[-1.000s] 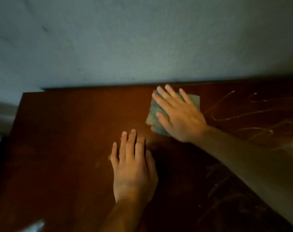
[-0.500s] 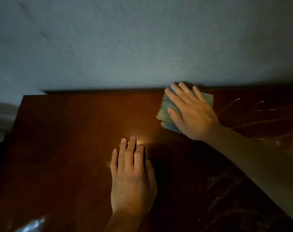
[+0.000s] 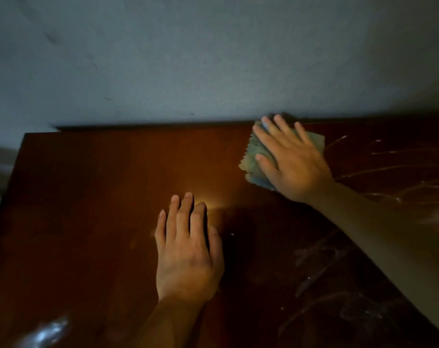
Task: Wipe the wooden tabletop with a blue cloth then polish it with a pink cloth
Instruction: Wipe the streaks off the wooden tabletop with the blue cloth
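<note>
The pale wall (image 3: 213, 59) fills the far half of the view, meeting the back edge of the wooden tabletop (image 3: 100, 197) just beyond the working hand's fingertips. The tabletop, dark reddish and glossy, spreads out to every side of that hand; to the hand's right and nearer the person, streaky wet smears (image 3: 389, 169) catch the light, while the stretch to its left looks even and dry, though the dim light makes this hard to judge.

The right hand (image 3: 292, 163) lies flat on the blue cloth (image 3: 253, 159), fingers spread and straight, pressing it down against the wood rather than pinching it. The cloth is folded into a small pad with a zigzag-cut edge poking out past the thumb side; most of it is hidden under the palm, and its far corner sits right at the table's back edge beside the wall.

The left hand (image 3: 188, 249) rests palm-down on bare wood, nearer the person and to the left of the cloth, fingers straight and close together, holding nothing; it seems to brace the body.

This looks like the first step, the blue-cloth wipe, partway through. The next move probably calls for steady downward pressure while sweeping the pad across the smeared area to the right. No pink cloth is in view.
</note>
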